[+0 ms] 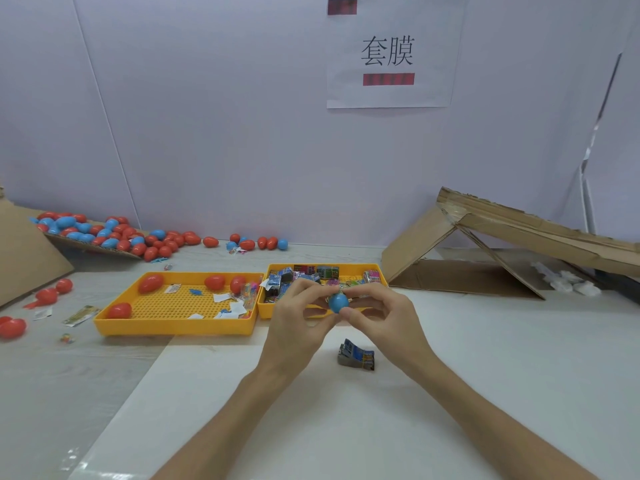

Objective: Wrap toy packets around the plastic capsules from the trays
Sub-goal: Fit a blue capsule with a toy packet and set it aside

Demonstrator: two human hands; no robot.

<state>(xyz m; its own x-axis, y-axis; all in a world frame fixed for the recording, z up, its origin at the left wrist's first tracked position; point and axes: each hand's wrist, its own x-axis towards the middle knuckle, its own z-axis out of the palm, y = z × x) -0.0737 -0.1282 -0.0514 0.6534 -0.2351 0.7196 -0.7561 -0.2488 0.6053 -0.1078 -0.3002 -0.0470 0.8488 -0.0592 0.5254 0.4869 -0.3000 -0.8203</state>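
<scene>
Head view: your two hands meet in the middle of the frame, a little above the white table [485, 375]. Your left hand [294, 320] and your right hand [384, 317] both pinch one blue capsule [338, 302] between curled fingertips and thumbs. It is a narrow grip from either side, with the capsule's rounded end towards you. Something crinkled shows at the capsule's far end, but I cannot tell what it is.

Just below your hands, a folded toy packet [356, 355] lies on the table by itself.

Behind your hands, two yellow trays sit side by side, touching. The left tray [173, 325] holds a few red capsules [151, 283] and scraps of paper. The right tray [266, 312] holds a heap of toy packets [277, 284], partly hidden by your fingers.

At the left of the frame, a pile of red and blue capsules [104, 233] spills off a cardboard sheet along the wall — some lie loose on the table. At the right stands a cardboard ramp [485, 233], and a paper sign [391, 51] hangs on the wall above.
</scene>
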